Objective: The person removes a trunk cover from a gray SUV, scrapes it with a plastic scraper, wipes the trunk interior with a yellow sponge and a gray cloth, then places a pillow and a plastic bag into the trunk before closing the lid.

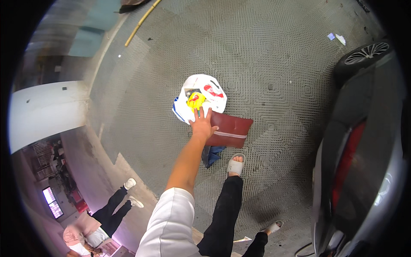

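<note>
My left hand reaches down palm first with its fingers apart. Its fingertips are at the near rim of a white plastic bag, and I cannot tell whether they touch it. Inside the bag's mouth lies a yellow plastic item with a red part. The thumb overlaps the left edge of a maroon leather-like piece with a pale zipper, a cushion or a pouch. Dark blue cloth or plastic shows from beneath it. Out of view is my right hand.
A car stands along the right, its wheel farther off. Plastic grid mats cover the floor. A bamboo pole lies at upper left, paper scraps at upper right. Another person is at lower left.
</note>
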A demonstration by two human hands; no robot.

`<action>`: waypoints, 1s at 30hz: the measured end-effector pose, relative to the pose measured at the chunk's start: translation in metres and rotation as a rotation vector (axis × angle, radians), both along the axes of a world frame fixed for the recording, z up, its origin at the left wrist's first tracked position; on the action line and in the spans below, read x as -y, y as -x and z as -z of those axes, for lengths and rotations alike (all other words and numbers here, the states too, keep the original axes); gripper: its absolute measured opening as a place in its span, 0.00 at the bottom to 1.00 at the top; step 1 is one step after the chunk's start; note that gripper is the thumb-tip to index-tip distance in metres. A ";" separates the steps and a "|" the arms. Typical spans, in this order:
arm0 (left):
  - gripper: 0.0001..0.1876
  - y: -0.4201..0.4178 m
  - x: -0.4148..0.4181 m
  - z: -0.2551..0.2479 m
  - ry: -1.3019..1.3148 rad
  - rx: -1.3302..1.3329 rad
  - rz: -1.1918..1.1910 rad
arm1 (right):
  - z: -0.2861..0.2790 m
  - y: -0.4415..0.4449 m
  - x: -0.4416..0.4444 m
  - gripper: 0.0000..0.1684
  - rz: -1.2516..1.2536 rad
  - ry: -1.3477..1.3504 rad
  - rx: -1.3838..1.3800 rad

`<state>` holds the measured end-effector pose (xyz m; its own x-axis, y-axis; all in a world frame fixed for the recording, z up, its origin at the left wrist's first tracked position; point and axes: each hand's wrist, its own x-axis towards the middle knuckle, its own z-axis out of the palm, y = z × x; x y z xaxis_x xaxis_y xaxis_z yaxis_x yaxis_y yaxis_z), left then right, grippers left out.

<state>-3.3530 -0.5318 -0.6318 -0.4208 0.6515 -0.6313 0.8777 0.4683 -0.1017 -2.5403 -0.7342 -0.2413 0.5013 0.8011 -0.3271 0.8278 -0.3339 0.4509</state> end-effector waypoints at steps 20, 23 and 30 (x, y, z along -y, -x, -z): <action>0.19 0.079 0.037 -0.004 -0.122 0.617 -0.213 | 0.003 -0.016 0.002 0.35 0.129 -0.063 0.107; 0.15 0.063 0.048 -0.079 -0.130 0.643 -0.212 | 0.005 -0.029 0.020 0.36 0.148 -0.117 0.105; 0.14 -0.089 0.073 -0.318 -0.227 0.787 -0.193 | 0.041 0.036 0.019 0.28 0.192 -0.388 0.007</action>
<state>-3.2639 -0.6045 -0.3138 -0.0301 0.7599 -0.6493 0.5553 0.5528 0.6213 -2.5759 -0.7534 -0.2820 0.6541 0.7562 -0.0164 0.7317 -0.6271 0.2672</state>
